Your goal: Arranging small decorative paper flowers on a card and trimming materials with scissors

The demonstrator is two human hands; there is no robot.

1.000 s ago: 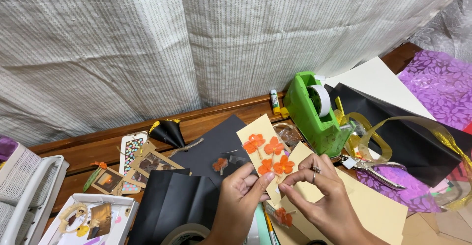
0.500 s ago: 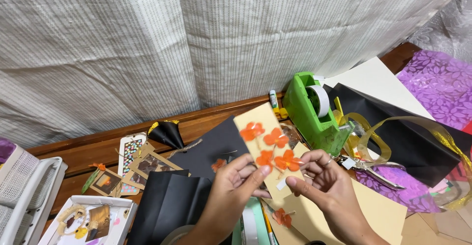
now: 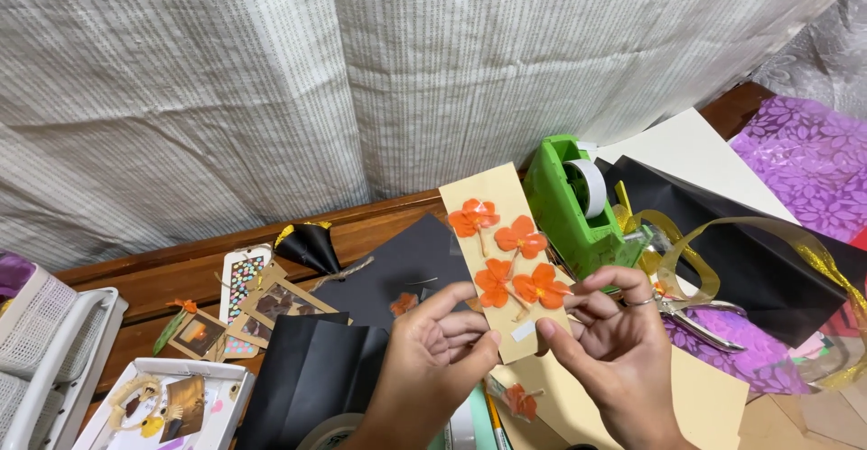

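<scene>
A narrow cream paper strip [image 3: 502, 233] with several pressed orange flowers on it is lifted above the table, tilted away from me. My left hand [image 3: 432, 360] pinches its lower left edge. My right hand [image 3: 614, 346], a ring on one finger, pinches the lower right edge beside a small piece of clear tape. Under my hands lie a loose orange flower [image 3: 522, 399] and a larger cream sheet [image 3: 704, 405].
A green tape dispenser [image 3: 571, 202] stands just behind the strip, with scissors [image 3: 700, 315] and gold ribbon [image 3: 722, 242] to its right. Black paper [image 3: 397, 265], purple patterned wrap [image 3: 799, 157], small flower cards [image 3: 244, 310] and a white basket [image 3: 45, 351] crowd the wooden table.
Both hands have raised the flower strip off the cream sheet and tilted it upright toward the tape dispenser; my right hand shifted from pressing on it to pinching its lower edge.
</scene>
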